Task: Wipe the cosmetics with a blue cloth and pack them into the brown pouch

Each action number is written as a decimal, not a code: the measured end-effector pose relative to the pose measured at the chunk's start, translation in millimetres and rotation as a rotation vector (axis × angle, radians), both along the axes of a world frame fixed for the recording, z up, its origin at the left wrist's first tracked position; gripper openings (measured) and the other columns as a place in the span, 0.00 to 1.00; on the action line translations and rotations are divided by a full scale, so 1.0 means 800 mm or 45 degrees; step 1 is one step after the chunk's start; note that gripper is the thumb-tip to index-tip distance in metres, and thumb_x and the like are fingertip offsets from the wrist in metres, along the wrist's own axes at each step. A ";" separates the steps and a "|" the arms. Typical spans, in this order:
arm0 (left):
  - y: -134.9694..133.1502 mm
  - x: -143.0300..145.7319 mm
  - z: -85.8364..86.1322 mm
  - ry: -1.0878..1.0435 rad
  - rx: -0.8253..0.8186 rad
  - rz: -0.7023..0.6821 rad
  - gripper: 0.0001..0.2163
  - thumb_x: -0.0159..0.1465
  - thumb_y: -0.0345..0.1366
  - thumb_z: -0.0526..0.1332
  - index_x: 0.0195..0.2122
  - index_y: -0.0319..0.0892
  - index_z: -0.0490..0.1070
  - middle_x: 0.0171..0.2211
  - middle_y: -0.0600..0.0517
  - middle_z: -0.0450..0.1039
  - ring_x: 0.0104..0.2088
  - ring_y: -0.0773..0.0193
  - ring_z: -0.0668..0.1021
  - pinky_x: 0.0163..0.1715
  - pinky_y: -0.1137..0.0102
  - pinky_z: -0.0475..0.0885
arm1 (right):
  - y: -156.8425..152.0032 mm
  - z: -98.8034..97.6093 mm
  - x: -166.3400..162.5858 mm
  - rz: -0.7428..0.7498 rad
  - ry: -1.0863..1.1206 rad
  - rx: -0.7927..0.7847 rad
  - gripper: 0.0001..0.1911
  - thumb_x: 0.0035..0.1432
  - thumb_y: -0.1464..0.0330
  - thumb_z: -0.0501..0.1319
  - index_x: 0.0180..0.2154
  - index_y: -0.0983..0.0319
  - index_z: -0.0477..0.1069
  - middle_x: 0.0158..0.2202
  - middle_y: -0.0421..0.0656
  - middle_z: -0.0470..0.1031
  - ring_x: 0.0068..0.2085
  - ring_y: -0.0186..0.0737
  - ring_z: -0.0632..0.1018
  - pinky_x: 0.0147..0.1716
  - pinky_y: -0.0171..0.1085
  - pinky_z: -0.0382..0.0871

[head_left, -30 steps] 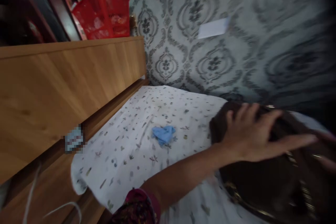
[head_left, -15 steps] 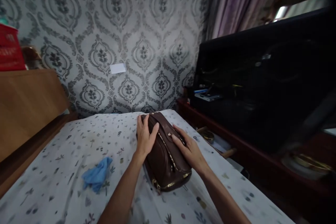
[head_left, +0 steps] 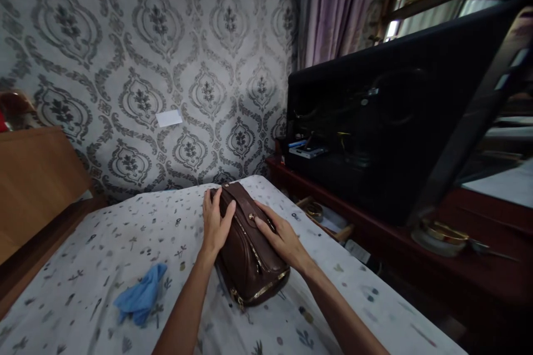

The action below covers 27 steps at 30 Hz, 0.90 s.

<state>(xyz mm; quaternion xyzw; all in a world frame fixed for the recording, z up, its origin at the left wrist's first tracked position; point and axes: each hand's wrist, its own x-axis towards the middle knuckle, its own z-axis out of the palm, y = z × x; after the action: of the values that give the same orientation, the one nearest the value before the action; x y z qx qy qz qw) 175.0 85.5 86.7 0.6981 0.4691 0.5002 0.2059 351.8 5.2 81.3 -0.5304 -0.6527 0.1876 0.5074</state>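
Observation:
A dark brown leather handbag (head_left: 239,255) with gold zippers and a small gold stud lies on a white printed sheet (head_left: 137,238). My left hand (head_left: 216,224) is laid over its left side near the far end, fingers a little apart and thumb on top. On the opposite side, my right hand (head_left: 283,236) wraps the edge, with the thumb beside the stud. Between them the bag is held, and the zippers look closed. A crumpled blue cloth (head_left: 140,295) rests on the sheet to the left of my left forearm.
A wooden headboard-like panel (head_left: 41,183) borders the left side. To the right, a large black screen back (head_left: 345,116) stands on a dark red desk (head_left: 478,255) with an open drawer (head_left: 328,222). Patterned wallpaper (head_left: 187,66) closes off the back.
The view has turned to the right, so the bag, cloth and wall appear further left. Both hands keep their places on the bag.

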 end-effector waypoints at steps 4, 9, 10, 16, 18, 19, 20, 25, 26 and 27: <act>0.008 -0.004 -0.002 -0.035 -0.016 -0.012 0.29 0.66 0.53 0.57 0.65 0.46 0.59 0.73 0.42 0.44 0.73 0.51 0.48 0.71 0.52 0.46 | -0.005 0.002 -0.002 -0.028 -0.011 0.049 0.31 0.65 0.50 0.54 0.63 0.59 0.66 0.63 0.49 0.69 0.63 0.51 0.71 0.65 0.55 0.61; 0.031 -0.006 0.001 -0.047 -0.028 0.044 0.30 0.66 0.53 0.55 0.65 0.45 0.59 0.71 0.42 0.49 0.72 0.51 0.52 0.70 0.55 0.49 | -0.011 0.007 -0.003 -0.017 -0.066 0.075 0.30 0.65 0.52 0.55 0.63 0.58 0.66 0.63 0.48 0.70 0.62 0.51 0.72 0.63 0.54 0.65; 0.037 -0.006 0.005 -0.026 -0.014 0.056 0.29 0.66 0.53 0.56 0.64 0.44 0.61 0.69 0.41 0.54 0.71 0.51 0.55 0.70 0.56 0.51 | -0.012 0.007 -0.005 -0.031 -0.087 0.084 0.30 0.65 0.52 0.55 0.63 0.58 0.66 0.63 0.48 0.70 0.62 0.51 0.73 0.62 0.53 0.66; 0.084 -0.014 0.040 0.294 -0.137 0.016 0.24 0.65 0.51 0.56 0.55 0.40 0.72 0.56 0.42 0.74 0.59 0.50 0.73 0.61 0.59 0.65 | -0.026 0.006 -0.027 -0.317 -0.307 0.157 0.32 0.64 0.50 0.56 0.62 0.61 0.67 0.62 0.55 0.69 0.61 0.59 0.71 0.60 0.58 0.66; 0.096 -0.017 0.048 0.361 -0.180 -0.013 0.24 0.64 0.53 0.55 0.50 0.40 0.75 0.50 0.43 0.79 0.53 0.49 0.77 0.57 0.59 0.68 | -0.034 0.008 -0.039 -0.381 -0.396 0.165 0.34 0.62 0.48 0.58 0.62 0.61 0.66 0.63 0.57 0.67 0.61 0.62 0.70 0.59 0.61 0.65; 0.100 -0.019 0.051 0.397 -0.198 -0.030 0.24 0.64 0.55 0.55 0.47 0.41 0.76 0.48 0.44 0.80 0.51 0.49 0.78 0.56 0.59 0.69 | -0.038 0.009 -0.045 -0.392 -0.439 0.165 0.37 0.60 0.46 0.59 0.63 0.61 0.66 0.64 0.58 0.66 0.61 0.64 0.70 0.58 0.62 0.65; 0.104 -0.021 0.054 0.432 -0.215 -0.045 0.25 0.63 0.56 0.54 0.45 0.41 0.77 0.46 0.45 0.81 0.50 0.49 0.79 0.55 0.60 0.69 | -0.042 0.011 -0.050 -0.395 -0.479 0.161 0.40 0.58 0.44 0.61 0.63 0.61 0.65 0.64 0.59 0.65 0.62 0.65 0.68 0.58 0.64 0.64; 0.126 -0.028 0.061 0.565 -0.289 -0.035 0.25 0.62 0.56 0.54 0.38 0.40 0.78 0.40 0.45 0.82 0.46 0.49 0.80 0.48 0.63 0.73 | -0.052 0.021 -0.063 -0.384 -0.588 0.075 0.49 0.51 0.42 0.65 0.65 0.65 0.61 0.67 0.63 0.59 0.65 0.69 0.63 0.60 0.65 0.59; 0.132 -0.028 0.062 0.581 -0.299 -0.010 0.24 0.61 0.55 0.54 0.36 0.39 0.78 0.38 0.44 0.82 0.44 0.49 0.81 0.46 0.62 0.74 | -0.053 0.022 -0.064 -0.383 -0.587 0.066 0.48 0.52 0.43 0.65 0.65 0.65 0.60 0.67 0.62 0.59 0.65 0.68 0.62 0.60 0.65 0.59; 0.137 -0.029 0.063 0.596 -0.303 0.023 0.23 0.61 0.55 0.54 0.34 0.39 0.77 0.36 0.43 0.82 0.42 0.48 0.81 0.43 0.62 0.75 | -0.053 0.022 -0.064 -0.383 -0.583 0.060 0.48 0.53 0.44 0.65 0.66 0.64 0.60 0.67 0.62 0.59 0.65 0.67 0.62 0.60 0.64 0.60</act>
<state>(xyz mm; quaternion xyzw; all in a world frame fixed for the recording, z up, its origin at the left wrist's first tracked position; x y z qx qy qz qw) 152.2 195.4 137.0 0.7615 0.5658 0.2681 0.1678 300.6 -37.0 98.9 -0.6381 -0.6684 -0.0300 0.3811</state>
